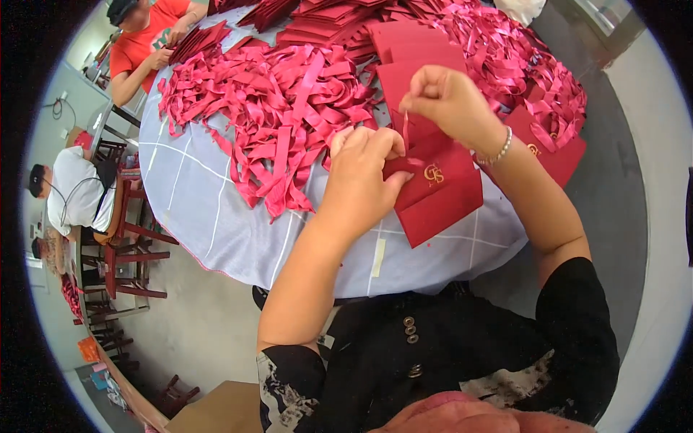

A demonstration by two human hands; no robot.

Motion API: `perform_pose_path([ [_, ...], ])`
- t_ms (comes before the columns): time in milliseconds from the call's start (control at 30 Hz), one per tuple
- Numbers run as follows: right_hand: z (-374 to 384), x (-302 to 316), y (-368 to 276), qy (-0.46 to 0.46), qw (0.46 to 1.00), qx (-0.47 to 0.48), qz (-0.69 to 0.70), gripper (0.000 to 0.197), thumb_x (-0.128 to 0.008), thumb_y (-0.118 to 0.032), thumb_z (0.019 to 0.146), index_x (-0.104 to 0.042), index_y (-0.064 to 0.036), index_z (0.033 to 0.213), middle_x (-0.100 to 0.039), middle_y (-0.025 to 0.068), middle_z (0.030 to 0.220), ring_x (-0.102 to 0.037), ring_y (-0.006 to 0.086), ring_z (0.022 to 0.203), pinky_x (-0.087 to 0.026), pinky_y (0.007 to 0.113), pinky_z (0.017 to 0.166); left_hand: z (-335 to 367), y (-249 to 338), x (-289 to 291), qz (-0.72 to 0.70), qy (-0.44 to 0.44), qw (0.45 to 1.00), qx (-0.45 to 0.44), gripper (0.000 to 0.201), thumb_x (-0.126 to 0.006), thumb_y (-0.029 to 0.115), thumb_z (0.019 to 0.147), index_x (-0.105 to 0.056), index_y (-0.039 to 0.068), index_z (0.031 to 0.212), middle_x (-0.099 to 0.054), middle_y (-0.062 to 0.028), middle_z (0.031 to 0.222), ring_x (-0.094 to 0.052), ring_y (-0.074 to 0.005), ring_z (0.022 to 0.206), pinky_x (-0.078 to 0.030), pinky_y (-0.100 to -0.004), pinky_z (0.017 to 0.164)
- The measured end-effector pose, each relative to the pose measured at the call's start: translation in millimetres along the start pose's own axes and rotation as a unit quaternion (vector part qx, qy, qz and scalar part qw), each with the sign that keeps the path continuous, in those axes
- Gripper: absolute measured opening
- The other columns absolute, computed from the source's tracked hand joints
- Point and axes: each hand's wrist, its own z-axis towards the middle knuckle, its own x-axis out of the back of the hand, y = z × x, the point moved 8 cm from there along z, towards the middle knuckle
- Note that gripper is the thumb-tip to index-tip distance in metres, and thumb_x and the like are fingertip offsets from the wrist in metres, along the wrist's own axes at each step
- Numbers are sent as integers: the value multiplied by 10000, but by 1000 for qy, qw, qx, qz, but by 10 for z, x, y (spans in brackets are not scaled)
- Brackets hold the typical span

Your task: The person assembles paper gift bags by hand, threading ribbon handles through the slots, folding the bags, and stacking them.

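A short pink-red ribbon stands upright between my two hands. Its upper end is pinched in my right hand, thumb against the curled fingers. Lower down, my left hand has its fingers bent round the ribbon's lower part, the thumb resting by a dark red paper bag. That bag lies flat with a gold emblem, on a row of overlapping red bags running away from me. The exact spot where the ribbon meets the bag is partly covered by my left fingers.
Loose ribbons lie in a big heap to the left and another heap at the right. Red bag stacks stand at the back of the cloth-covered round table. One person in orange handles red bags; another in white sits farther left.
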Motion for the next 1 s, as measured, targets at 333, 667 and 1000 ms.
perform_pose_path([
  [333, -284, 124, -393, 117, 956, 184, -197, 247, -769, -108, 849, -617, -22, 1024, -660, 11, 884, -630, 129, 869, -515, 254, 783, -64, -196, -114, -1, -67, 996, 60, 463, -815, 92, 681, -695, 106, 1128, -636, -86, 841, -606, -253, 821, -484, -365, 779],
  [667, -1098, 103, -202, -16, 900, 218, -377, 59, -718, -33, 804, -685, -19, 851, -670, 118, 841, -629, 293, 808, -505, 377, 780, -48, -388, -136, 58, -120, 985, 111, 206, -700, 229, 858, -739, 27, 864, -632, -165, 690, -602, -287, 705, -469, -375, 702],
  [1000, -1461, 520, -95, -38, 985, 84, -145, 66, -734, -31, 821, -692, -17, 869, -630, 75, 804, -595, 186, 724, -459, 296, 637, -87, -519, -268, 72, -167, 973, 144, 263, -718, 251, 853, -725, 0, 777, -643, -173, 693, -626, -308, 732, -468, -404, 704],
])
